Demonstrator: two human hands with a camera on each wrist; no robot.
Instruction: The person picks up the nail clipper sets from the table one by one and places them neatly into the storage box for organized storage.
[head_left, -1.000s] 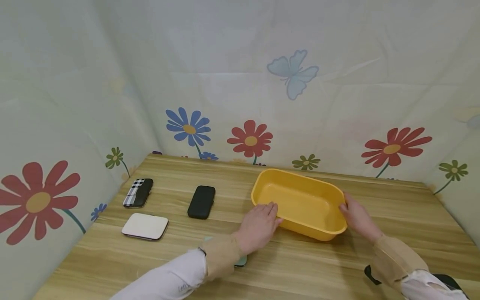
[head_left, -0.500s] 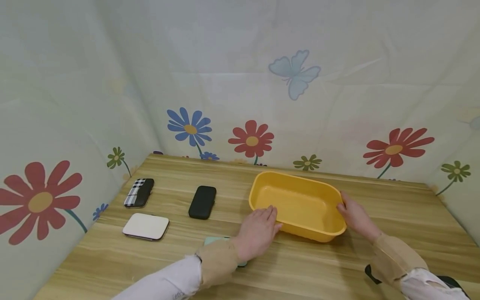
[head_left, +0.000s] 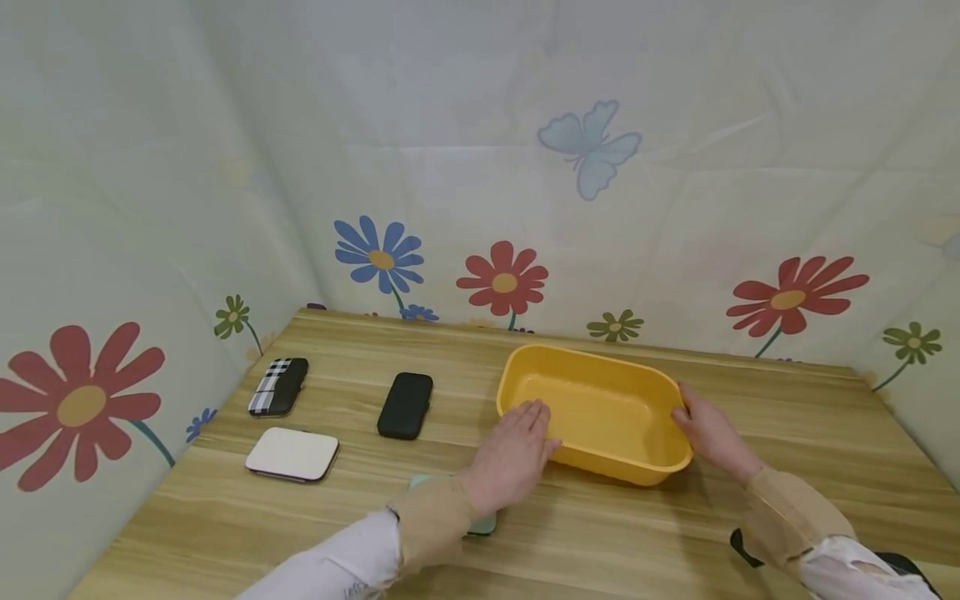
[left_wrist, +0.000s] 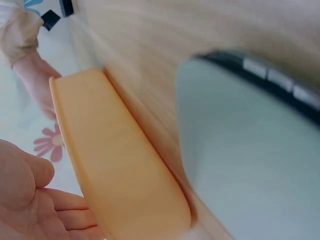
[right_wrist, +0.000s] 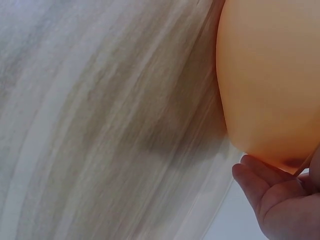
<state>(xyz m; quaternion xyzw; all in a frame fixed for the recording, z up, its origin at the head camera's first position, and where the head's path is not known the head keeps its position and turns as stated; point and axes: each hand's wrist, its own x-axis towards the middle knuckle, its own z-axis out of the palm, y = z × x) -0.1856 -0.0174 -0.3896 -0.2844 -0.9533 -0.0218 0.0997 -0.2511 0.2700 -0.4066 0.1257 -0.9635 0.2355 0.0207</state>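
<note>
A yellow plastic basin (head_left: 600,400) stands on the wooden table, with no objects visible inside it. My right hand (head_left: 716,435) grips its right end, thumb over the rim and fingers against the outer wall, as the right wrist view shows on the basin wall (right_wrist: 270,80). At the front left of the rim is my left hand (head_left: 510,458), fingers straight and thumb apart. In the left wrist view the fingertips of the left hand (left_wrist: 45,200) meet the basin's rim. Below the left wrist lies a pale green case (head_left: 483,525), partly hidden by the arm.
Left on the table lie a black-and-white checked case (head_left: 277,387), a white case (head_left: 292,454) and a black case (head_left: 406,405). A black item (head_left: 742,548) sits partly hidden under the right forearm. Flower-printed cloth (head_left: 450,167) rises behind the table (head_left: 600,550).
The basin has shifted slightly left and toward me with my right hand. My left hand has moved a little left, its fingers now straighter over the rim.
</note>
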